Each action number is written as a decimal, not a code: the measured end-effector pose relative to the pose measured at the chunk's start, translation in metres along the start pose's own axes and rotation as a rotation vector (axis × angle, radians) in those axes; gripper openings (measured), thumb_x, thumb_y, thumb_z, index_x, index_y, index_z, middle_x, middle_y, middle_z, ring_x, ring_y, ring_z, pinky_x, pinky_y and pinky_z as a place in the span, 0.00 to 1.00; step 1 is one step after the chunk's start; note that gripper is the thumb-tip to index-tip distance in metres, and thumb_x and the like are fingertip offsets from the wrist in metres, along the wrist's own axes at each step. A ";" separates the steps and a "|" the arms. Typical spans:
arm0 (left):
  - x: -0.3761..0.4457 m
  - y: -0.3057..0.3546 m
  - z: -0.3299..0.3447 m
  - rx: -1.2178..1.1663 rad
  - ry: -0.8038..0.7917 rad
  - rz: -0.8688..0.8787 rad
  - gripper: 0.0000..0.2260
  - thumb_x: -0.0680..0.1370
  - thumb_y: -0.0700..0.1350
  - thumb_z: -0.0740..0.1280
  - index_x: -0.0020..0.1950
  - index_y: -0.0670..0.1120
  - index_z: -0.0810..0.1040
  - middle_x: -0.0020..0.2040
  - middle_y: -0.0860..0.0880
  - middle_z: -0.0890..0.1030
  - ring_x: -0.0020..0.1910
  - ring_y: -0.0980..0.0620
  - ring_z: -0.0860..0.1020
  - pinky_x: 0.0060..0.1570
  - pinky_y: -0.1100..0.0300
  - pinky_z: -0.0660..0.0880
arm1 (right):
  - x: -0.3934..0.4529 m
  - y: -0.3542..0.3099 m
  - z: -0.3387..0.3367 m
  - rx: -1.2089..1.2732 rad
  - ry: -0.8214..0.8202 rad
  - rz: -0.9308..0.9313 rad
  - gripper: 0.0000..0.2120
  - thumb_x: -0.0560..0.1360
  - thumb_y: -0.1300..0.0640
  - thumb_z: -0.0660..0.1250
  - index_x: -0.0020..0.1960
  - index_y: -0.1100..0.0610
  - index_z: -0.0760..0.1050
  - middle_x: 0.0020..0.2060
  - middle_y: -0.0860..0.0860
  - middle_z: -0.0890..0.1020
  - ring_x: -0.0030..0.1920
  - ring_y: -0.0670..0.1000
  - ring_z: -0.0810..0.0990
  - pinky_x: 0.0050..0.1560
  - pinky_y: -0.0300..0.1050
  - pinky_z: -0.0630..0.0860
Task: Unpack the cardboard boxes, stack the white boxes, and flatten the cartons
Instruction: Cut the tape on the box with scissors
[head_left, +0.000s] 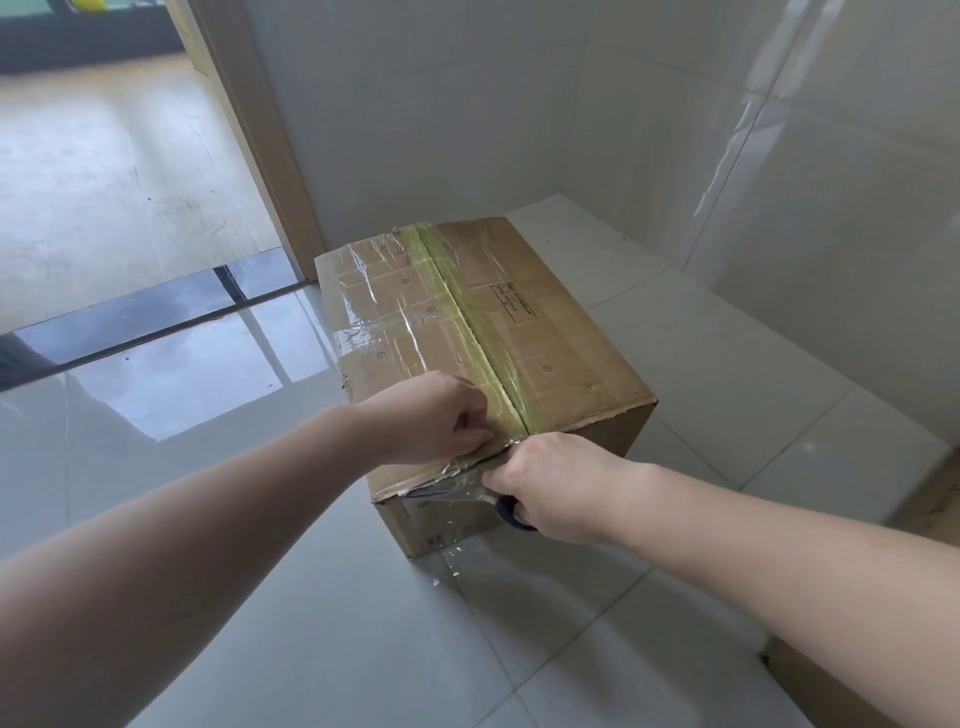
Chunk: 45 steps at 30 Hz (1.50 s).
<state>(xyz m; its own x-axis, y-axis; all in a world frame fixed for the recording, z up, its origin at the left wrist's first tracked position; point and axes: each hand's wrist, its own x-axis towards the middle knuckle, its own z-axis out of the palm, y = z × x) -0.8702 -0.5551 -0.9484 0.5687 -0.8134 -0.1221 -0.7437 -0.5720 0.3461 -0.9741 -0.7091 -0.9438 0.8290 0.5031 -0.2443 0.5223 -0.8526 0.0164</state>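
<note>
While the left hand (441, 415), fingers curled, steadies the sealed cardboard box (483, 358) on the tiled floor (260, 571), the right hand (550, 483) grips what looks like scissors (488, 501) at the near tape seam (467, 317); cutting shallowly should spare the contents.

Glossy pale-grey tiled floor (727, 374) with thin grout lines, reflecting light at left. A sealed cardboard box (561, 332), taped along its top seam and wrapped in clear film, stands directly on the tiles near the wall corner. A loose strip of clear tape (451, 558) trails onto the tiles at the box's near bottom edge. Part of a second cardboard piece (810, 686) lies at the lower right edge.
</note>
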 end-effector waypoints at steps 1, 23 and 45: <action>-0.001 0.000 0.000 -0.003 -0.005 -0.004 0.09 0.75 0.49 0.67 0.37 0.48 0.73 0.38 0.52 0.76 0.36 0.52 0.74 0.39 0.54 0.75 | 0.000 0.000 0.001 0.007 0.010 0.005 0.07 0.77 0.56 0.59 0.49 0.56 0.73 0.43 0.55 0.78 0.44 0.58 0.76 0.36 0.45 0.64; 0.022 0.010 -0.013 -0.033 0.127 -0.007 0.07 0.76 0.48 0.66 0.38 0.53 0.73 0.37 0.60 0.74 0.35 0.59 0.74 0.37 0.60 0.73 | -0.036 0.027 -0.013 0.033 -0.143 0.043 0.14 0.75 0.53 0.63 0.60 0.55 0.72 0.43 0.52 0.71 0.45 0.56 0.73 0.38 0.45 0.63; 0.144 0.092 0.008 0.153 0.207 -0.082 0.04 0.76 0.50 0.62 0.43 0.52 0.74 0.42 0.54 0.77 0.37 0.52 0.72 0.31 0.61 0.64 | -0.116 0.243 0.064 0.308 -0.112 0.863 0.02 0.71 0.63 0.66 0.39 0.59 0.74 0.33 0.57 0.75 0.36 0.56 0.74 0.26 0.37 0.61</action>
<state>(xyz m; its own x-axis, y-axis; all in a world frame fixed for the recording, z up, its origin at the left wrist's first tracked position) -0.8591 -0.7257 -0.9413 0.6771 -0.7339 0.0542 -0.7279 -0.6571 0.1959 -0.9568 -0.9836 -0.9740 0.8737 -0.3270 -0.3601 -0.3570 -0.9339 -0.0181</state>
